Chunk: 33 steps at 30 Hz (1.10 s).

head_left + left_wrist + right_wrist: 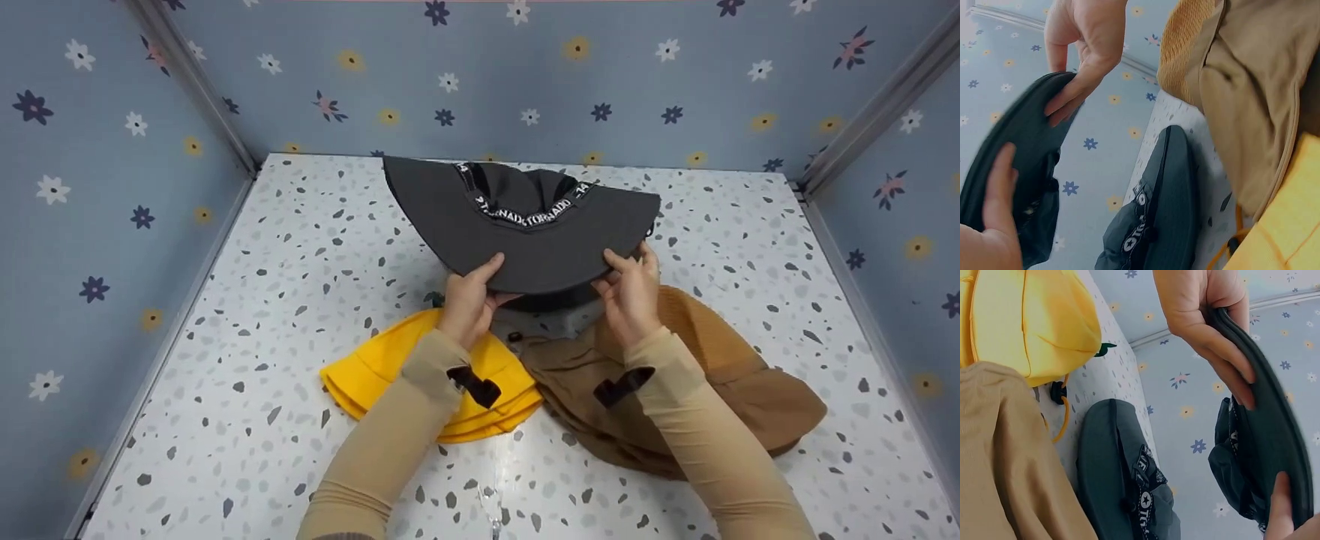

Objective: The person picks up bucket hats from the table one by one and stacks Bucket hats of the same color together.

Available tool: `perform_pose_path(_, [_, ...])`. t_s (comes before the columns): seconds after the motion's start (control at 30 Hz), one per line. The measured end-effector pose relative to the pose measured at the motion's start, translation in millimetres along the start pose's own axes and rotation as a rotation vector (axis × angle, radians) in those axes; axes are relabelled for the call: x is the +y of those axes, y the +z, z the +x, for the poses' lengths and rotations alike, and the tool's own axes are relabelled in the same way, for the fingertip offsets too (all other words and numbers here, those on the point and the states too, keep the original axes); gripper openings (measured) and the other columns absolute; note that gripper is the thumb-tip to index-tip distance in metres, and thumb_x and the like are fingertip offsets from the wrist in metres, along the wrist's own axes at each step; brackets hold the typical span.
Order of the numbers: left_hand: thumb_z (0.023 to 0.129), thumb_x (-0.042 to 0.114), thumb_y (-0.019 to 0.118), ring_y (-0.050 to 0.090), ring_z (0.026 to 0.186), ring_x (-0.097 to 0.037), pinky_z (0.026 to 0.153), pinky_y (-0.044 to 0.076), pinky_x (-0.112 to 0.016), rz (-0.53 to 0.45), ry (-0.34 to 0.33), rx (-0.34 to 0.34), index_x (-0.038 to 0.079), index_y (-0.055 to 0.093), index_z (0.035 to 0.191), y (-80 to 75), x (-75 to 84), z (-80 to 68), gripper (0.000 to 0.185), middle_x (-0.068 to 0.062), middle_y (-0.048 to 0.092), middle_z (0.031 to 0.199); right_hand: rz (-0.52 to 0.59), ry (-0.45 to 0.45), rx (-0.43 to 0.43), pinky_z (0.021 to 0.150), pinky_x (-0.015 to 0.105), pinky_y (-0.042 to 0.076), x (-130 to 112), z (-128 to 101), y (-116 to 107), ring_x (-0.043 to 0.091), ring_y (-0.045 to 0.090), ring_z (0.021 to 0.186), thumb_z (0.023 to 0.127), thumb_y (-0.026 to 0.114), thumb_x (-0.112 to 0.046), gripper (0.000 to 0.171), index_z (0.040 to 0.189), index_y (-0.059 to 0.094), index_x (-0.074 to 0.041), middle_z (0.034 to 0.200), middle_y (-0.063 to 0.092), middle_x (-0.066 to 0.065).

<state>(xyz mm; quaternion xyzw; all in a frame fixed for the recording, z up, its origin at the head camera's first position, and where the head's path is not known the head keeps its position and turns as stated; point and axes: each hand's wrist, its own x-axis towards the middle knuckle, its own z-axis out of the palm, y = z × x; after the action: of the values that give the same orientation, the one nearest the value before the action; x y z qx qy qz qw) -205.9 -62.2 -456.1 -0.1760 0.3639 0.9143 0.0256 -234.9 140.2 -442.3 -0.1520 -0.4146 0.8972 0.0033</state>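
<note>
Both hands hold up a dark grey bucket hat (540, 259), its brim tilted toward me and its lettered inner band showing. My left hand (471, 304) pinches the near brim edge on the left, thumb on top and fingers beneath. On the right, my right hand (631, 296) pinches the same brim, with its thumb also on the upper face. A second dark hat with a lettered band (1176, 197) lies on the table below the held one, mostly covered by it in the head view.
On the near left lies a yellow hat (390, 364), under my left forearm. Brown hats (600, 412) spread on the right beneath my right forearm, one with a ribbed orange-brown crown (697, 330). Flower-patterned panels (525, 82) wall the speckled table (277, 300) at the back and sides.
</note>
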Motion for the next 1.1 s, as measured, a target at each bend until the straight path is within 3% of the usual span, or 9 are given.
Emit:
perform_pose_path(0.23, [0.097,0.004,0.059,0.069,0.097,-0.026,0.074,0.060,-0.043,0.077,-0.041,-0.017,0.015,0.043,0.143,-5.3,10.0,11.0,0.050,-0.013,0.063,0.121,-0.023,-0.023,0.051,0.071,0.032,0.060,-3,6,-8,0.019,0.072,0.077,0.099,0.050,0.003,0.056,0.145,0.027,-0.019,0.117,0.056,0.011])
perform_pose_path(0.4, [0.094,-0.004,0.046,0.058,0.120,-0.035,0.094,0.052,-0.055,0.070,-0.063,-0.011,0.024,0.018,0.157,-6.9,17.9,19.5,0.074,-0.018,0.045,0.144,-0.050,-0.024,0.059,0.072,0.031,0.059,-6,13,-13,0.019,0.071,0.078,0.100,0.050,0.000,0.053,0.143,0.025,-0.018,0.112,0.057,0.009])
perform_pose_path(0.53, [0.095,-0.001,0.042,0.047,0.134,-0.035,0.107,0.044,-0.056,0.146,-0.070,0.031,0.028,-0.002,0.160,-8.2,23.8,27.4,0.083,-0.016,0.025,0.159,-0.075,-0.027,0.066,0.070,0.031,0.059,-10,19,-18,0.019,0.070,0.078,0.100,0.052,-0.003,0.042,0.133,0.030,-0.017,0.107,0.060,0.009])
perform_pose_path(0.63, [0.097,0.003,0.042,0.047,0.133,-0.033,0.108,0.044,-0.050,0.250,-0.063,0.074,0.020,0.002,0.160,-9.7,26.5,34.3,0.076,-0.017,0.027,0.157,-0.113,-0.010,0.062,0.068,0.030,0.058,-13,23,-20,0.018,0.070,0.078,0.100,0.054,-0.005,0.035,0.125,0.034,-0.017,0.104,0.062,0.008])
perform_pose_path(0.77, [0.098,0.002,0.044,0.051,0.128,-0.031,0.105,0.046,-0.046,0.361,-0.039,0.114,0.014,0.019,0.156,-13.1,26.2,44.5,0.065,-0.016,0.038,0.150,-0.207,0.038,0.065,0.066,0.029,0.058,-16,29,-25,0.017,0.068,0.078,0.099,0.056,-0.007,0.027,0.116,0.038,-0.017,0.101,0.062,0.007])
perform_pose_path(0.93, [0.098,-0.003,0.047,0.053,0.127,-0.030,0.106,0.047,-0.045,0.415,-0.015,0.111,0.013,0.028,0.152,-18.6,20.2,54.6,0.060,-0.016,0.042,0.148,-0.343,0.061,0.075,0.066,0.028,0.058,-16,37,-34,0.015,0.067,0.075,0.099,0.057,-0.008,0.023,0.111,0.039,-0.016,0.101,0.059,0.006])
perform_pose_path(1.1, [0.097,-0.006,0.050,0.055,0.124,-0.031,0.104,0.048,-0.046,0.444,0.003,0.112,0.011,0.035,0.147,-22.6,14.0,59.4,0.054,-0.017,0.047,0.145,-0.399,0.048,0.077,0.067,0.030,0.059,-14,45,-39,0.015,0.068,0.071,0.098,0.057,-0.006,0.025,0.111,0.037,-0.015,0.090,0.064,0.003])
